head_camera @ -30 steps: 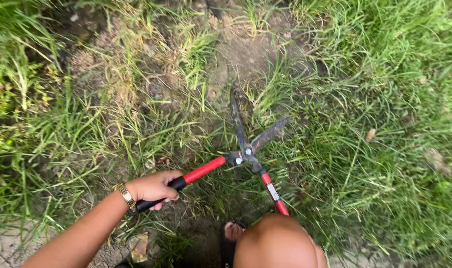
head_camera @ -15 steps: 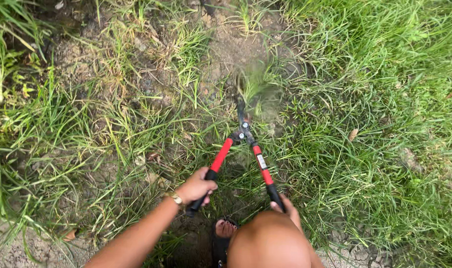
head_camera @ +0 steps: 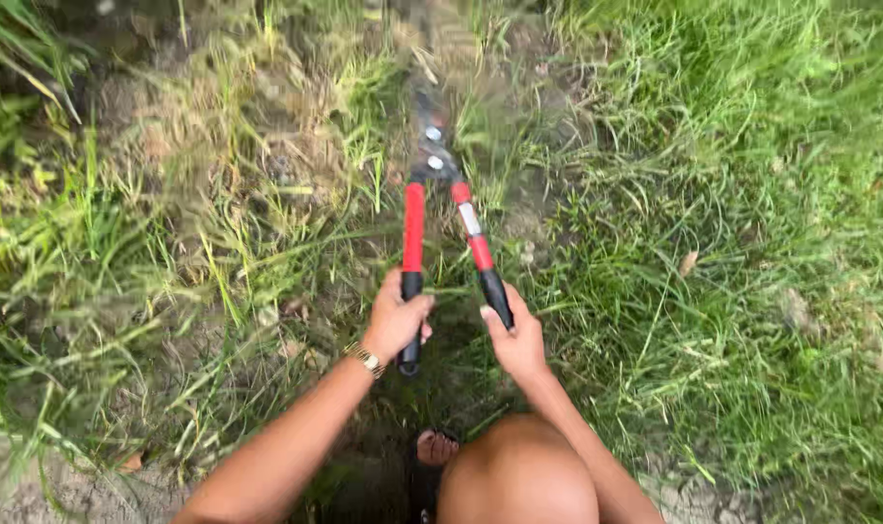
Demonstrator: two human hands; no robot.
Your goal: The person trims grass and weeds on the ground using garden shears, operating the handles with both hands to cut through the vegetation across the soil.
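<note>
Item: red-handled hedge shears (head_camera: pixel 441 209), blades blurred, pointing away over the grass (head_camera: pixel 733 243). My left hand (head_camera: pixel 398 320) was clamped on the left black grip, my right hand (head_camera: pixel 514 340) clamped on the right grip; handles stood close together. Gold bracelet (head_camera: pixel 366 359) on left wrist.

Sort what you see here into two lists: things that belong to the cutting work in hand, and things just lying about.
In use:
shears, red handles with black grips
left hand, on the left grip
right hand, on the right grip
grass around the blurred blades

Lying about:
dry leaf in the grass on the right
bare soil patch at lower left
</note>
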